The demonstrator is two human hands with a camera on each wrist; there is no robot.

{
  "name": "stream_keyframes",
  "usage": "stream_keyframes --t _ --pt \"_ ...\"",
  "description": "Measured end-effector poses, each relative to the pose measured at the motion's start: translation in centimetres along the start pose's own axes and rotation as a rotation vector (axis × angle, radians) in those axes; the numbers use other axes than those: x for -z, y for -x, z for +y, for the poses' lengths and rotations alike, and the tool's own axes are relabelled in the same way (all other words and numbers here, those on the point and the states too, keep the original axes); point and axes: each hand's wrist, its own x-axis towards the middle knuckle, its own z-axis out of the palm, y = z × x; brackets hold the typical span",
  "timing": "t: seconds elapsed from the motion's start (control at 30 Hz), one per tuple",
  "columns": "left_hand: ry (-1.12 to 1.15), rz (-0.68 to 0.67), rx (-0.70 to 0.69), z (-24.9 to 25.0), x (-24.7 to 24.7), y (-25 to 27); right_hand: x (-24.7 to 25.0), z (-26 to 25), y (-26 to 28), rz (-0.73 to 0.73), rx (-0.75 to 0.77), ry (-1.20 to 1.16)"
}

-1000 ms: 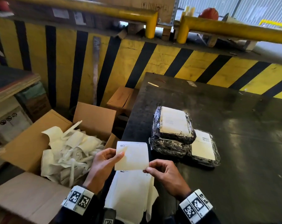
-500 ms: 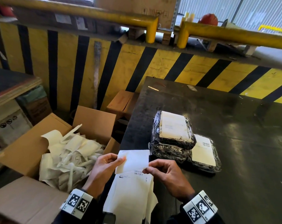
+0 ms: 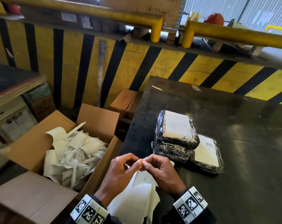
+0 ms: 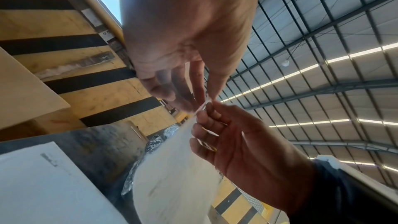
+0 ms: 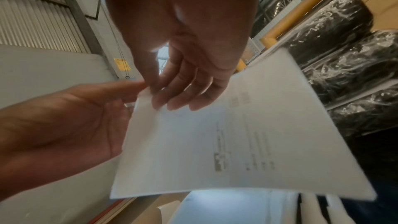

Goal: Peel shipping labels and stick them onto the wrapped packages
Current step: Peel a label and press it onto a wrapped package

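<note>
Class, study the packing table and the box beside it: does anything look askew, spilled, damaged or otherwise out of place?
Nothing is spilled or torn. The top wrapped package sits skewed on the one beneath, half covering the label of a third. The cardboard box holds a loose heap of backing strips, evidently discards. Both hands pinch one label sheet corner.

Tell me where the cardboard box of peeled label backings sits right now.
In the head view the cardboard box of label backings sits low on the person's left, beside the dark table's left edge, just left of the left hand.
</note>
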Motion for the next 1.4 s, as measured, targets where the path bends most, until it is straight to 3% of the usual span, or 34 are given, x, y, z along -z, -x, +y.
stream_keyframes --t 0.07,0.27,0.4,0.53,0.67,0.9,1.1,1.2,1.4 --pt "0.011 0.037 0.02 -0.5 0.1 0.1 0.1 0.3 0.3 -0.004 -0.015 0.014" --pt "0.208 0.148 0.267 -3.0 2.9 -0.4 4.5 0.3 2.9 0.052 -0.097 -0.009" --pt "0.144 0.188 0.32 -5.7 4.3 -0.9 8.9 0.9 5.2 0.191 -0.13 0.092" --pt "0.147 0.244 0.377 -7.2 4.9 -0.8 12.1 1.3 6.7 0.401 -0.143 -0.121" --pt "0.181 0.299 0.299 -6.1 4.5 -0.6 13.0 1.6 6.8 0.549 -0.111 -0.203" --pt "0.192 0.185 0.135 -3.2 1.9 0.4 7.5 4.5 4.7 0.169 -0.286 0.296" --pt "0.236 0.155 0.117 -2.7 1.4 1.6 4.7 8.0 4.1 -0.252 -0.477 0.655" --pt "0.208 0.153 0.113 -2.1 1.0 2.0 3.6 8.9 4.5 -0.296 -0.495 0.762" --pt "0.28 0.07 0.135 -1.0 -0.8 2.4 2.3 9.4 4.6 -0.232 -0.427 0.794"
